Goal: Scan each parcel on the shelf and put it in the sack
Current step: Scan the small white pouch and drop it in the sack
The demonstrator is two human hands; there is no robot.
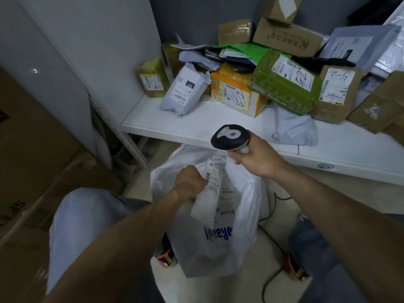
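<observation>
Two hands: left (189, 180), right (256, 157); one scanner (229, 136); one sack (218, 243); one held parcel (213, 189).

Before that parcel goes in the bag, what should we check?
1. Parcel held firmly: ok. The left hand grips the white parcel.
2. Scanner ready: ok. The right hand holds the scanner.
3. Parcel already scanned: cannot tell.
4. Sack under the parcel: ok. The sack hangs right below it, with its top open.
5. Label readable: not ok. It is blurred in this view.
6. Shelf finished: not ok. A pile of parcels lies on the shelf.
</observation>
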